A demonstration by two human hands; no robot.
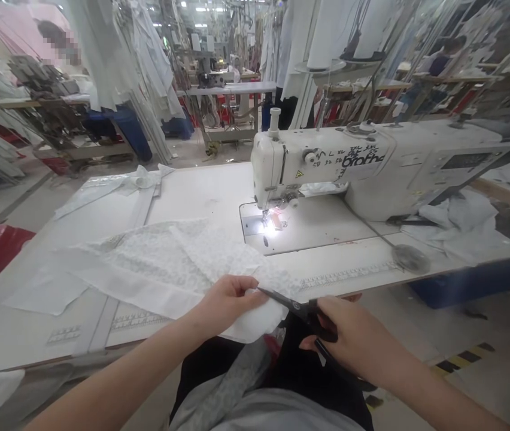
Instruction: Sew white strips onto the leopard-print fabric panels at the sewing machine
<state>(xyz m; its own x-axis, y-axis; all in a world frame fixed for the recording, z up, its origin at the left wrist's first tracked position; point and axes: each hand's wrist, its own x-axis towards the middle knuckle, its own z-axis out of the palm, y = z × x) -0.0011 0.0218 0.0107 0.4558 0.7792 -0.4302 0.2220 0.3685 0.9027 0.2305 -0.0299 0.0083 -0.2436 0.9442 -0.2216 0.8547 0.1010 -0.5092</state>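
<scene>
Table (pixel 201 191) fills the frame's middle; sewing machine (pixel 372 167) at centre right, needle lamp lit, nothing under the needle. White fabric (pixel 160 263) spreads across lower centre, its near edge hanging over the table edge. Left hand (pixel 223 305) pinches that edge. Right hand (pixel 354 341) is closed around scissors (pixel 295 308), tips touching the fabric. Trimming looks underway; no cut-off scrap visible.

Garment workshop: hanging white garments (pixel 102 54), worktables (pixel 228 90), perhaps fluorescent lighting.
</scene>
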